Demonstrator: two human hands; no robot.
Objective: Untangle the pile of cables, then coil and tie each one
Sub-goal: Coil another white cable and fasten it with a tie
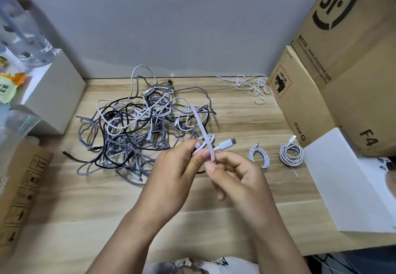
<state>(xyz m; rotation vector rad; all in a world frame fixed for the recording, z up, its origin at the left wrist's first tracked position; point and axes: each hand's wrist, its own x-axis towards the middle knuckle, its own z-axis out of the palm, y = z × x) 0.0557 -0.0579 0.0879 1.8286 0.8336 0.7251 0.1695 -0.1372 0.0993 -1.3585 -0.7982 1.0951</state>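
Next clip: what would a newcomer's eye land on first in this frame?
First, the two hands at centre: the left hand and right hand hold a small coiled white cable with a white tie strap sticking up from it. Behind them sprawls the tangled pile of cables on the wooden table. To the right lie two finished white coils, near stacked cardboard boxes.
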